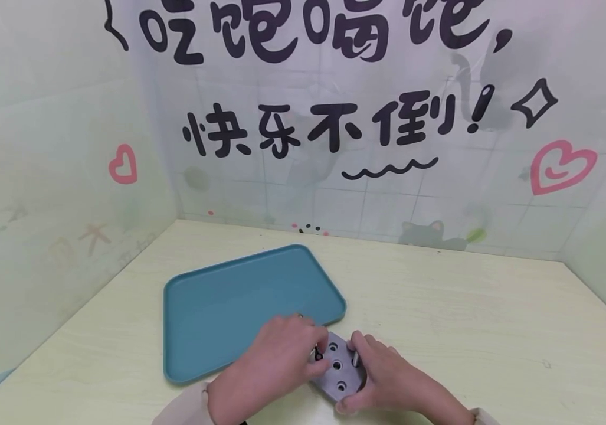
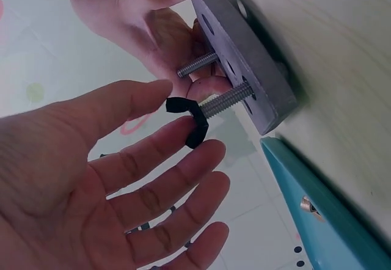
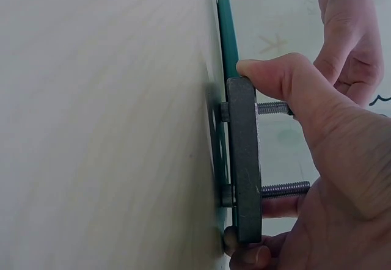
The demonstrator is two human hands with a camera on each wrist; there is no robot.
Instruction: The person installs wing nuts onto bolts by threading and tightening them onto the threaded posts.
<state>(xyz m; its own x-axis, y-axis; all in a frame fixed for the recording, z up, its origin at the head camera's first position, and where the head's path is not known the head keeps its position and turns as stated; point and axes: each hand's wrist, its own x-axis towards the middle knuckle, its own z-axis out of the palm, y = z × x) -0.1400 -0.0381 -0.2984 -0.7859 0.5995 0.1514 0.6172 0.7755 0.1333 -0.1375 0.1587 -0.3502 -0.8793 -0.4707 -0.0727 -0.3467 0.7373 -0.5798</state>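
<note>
A thick grey metal plate [image 1: 328, 382] with several holes sits near the table's front, in front of the tray. My right hand [image 1: 390, 375] grips its edge between thumb and fingers. Two threaded bolts pass through the plate; one bare bolt [image 2: 198, 64] stands beside the right hand. On the end of the other bolt [image 2: 227, 101] is a black wing nut [image 2: 194, 122]. My left hand [image 1: 276, 348] is at this nut: its index finger touches the wing, the thumb is close to the other wing, and the remaining fingers are spread loosely. Bolt heads [image 3: 225, 112] show under the plate.
A blue rimmed tray [image 1: 249, 295] lies behind and left of the plate. A small coppery piece [image 2: 310, 206] appears at the tray in the left wrist view. The pale wooden table [image 1: 467, 319] is bounded by printed walls [image 1: 281, 195] at back and sides.
</note>
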